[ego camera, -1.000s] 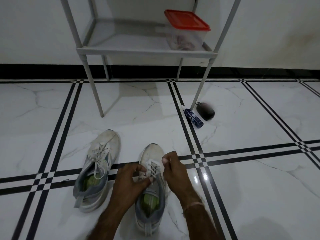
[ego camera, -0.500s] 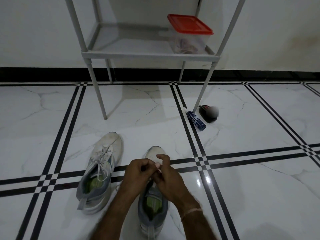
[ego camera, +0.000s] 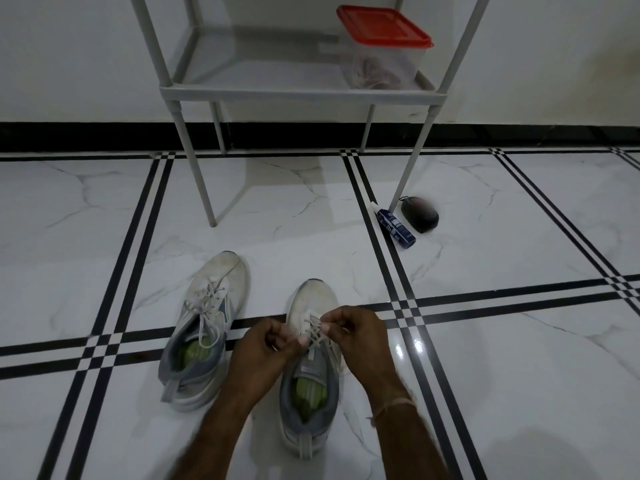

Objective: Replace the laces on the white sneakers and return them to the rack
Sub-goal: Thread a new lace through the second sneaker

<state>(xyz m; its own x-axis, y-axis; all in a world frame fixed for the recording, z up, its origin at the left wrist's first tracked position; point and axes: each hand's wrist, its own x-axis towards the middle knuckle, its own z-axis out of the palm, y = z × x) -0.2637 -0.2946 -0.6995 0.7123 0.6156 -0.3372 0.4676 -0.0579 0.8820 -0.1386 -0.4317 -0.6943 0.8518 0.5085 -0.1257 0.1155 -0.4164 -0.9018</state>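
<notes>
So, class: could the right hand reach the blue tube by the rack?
Probably yes: only bare floor lies between the right hand and the blue tube, though it is pinching a lace.

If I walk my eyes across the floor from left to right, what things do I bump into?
One sneaker → the other sneaker → blue tube → small black thing.

The room is dim and cool-toned; two small glare spots shine on the glossy floor (ego camera: 502, 375), a soft shadow lies under the rack (ego camera: 298, 94), and the floor lines bow near the edges.
</notes>
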